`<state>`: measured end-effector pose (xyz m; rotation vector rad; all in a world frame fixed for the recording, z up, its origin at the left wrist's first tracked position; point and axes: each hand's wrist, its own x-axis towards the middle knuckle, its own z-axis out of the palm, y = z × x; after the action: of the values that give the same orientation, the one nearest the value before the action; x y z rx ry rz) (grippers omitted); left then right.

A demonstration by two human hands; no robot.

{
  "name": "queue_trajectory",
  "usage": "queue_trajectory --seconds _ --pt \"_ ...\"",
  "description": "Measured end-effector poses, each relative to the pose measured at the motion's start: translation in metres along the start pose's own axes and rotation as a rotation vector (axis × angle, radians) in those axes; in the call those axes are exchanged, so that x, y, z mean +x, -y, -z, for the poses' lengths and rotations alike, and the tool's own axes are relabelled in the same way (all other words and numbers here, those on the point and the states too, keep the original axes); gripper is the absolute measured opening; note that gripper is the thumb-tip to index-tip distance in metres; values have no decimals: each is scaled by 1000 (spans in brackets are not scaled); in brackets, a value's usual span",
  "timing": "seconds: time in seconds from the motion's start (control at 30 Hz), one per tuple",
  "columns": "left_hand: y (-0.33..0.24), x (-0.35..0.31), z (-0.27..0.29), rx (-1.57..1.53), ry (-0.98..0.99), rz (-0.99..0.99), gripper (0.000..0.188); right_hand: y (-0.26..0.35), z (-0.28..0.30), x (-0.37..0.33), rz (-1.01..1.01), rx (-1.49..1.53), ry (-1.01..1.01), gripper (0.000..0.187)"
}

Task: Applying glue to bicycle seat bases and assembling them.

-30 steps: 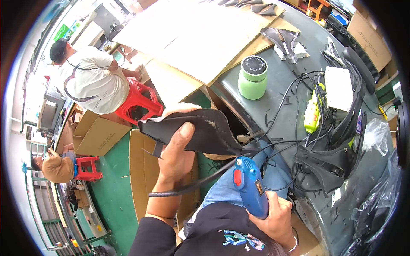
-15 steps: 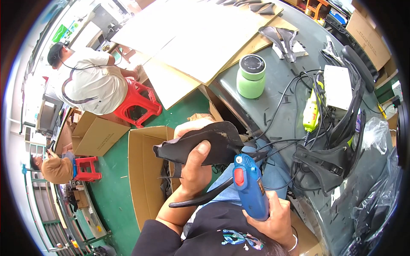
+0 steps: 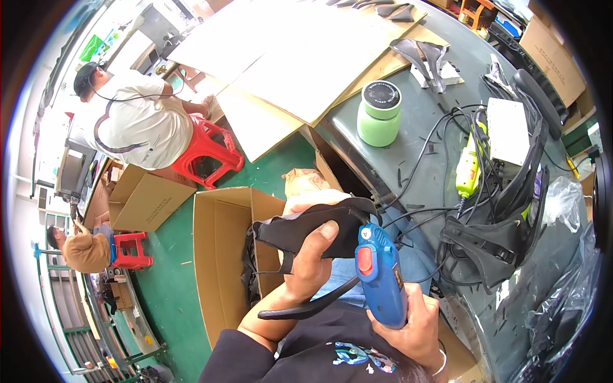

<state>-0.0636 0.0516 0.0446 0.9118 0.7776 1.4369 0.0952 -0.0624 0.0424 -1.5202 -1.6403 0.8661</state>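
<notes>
My left hand [image 3: 310,265] grips a curved black padded piece [image 3: 316,231], with the thumb on its near face and the other fingers mostly hidden behind it. A black strap [image 3: 310,311] hangs below, crossing toward the tool. In my right hand [image 3: 408,325] is a blue hand-held power tool [image 3: 382,281] with a red button, its handle wrapped by my fingers. The tool's head meets the right end of the black piece; its working tip is hidden.
At right, a grey table [image 3: 421,172] bears a green bottle [image 3: 380,115], a yellow-green corded tool [image 3: 469,166], tangled cables and black strapped pieces [image 3: 482,249]. An open cardboard box [image 3: 220,255] stands at left. Two people sit on red stools [image 3: 207,153] beyond it.
The black piece has shifted right and slightly down, and its far edge has tilted. The blue tool has moved a little right, with its head now against the piece's right end.
</notes>
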Motion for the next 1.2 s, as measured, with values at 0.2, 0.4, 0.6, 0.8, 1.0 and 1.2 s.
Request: queue_trajectory --seconds 0.2,0.4,0.6,0.8,1.0,1.2 --pt "-18 8 2 106 55 152 34 0 -1 2 65 -191 -51 55" --pt "-33 18 6 439 259 198 28 1 0 3 123 -308 -54 54" --pt "-31 17 8 306 403 256 30 1 -1 2 116 -176 -9 53" --pt "-24 24 19 535 641 210 28 5 2 2 95 -103 27 46" --pt "-21 29 30 838 928 130 36 3 7 1 162 -69 12 50" --pt "-12 11 9 461 1130 759 48 5 10 18 -32 117 -205 49"
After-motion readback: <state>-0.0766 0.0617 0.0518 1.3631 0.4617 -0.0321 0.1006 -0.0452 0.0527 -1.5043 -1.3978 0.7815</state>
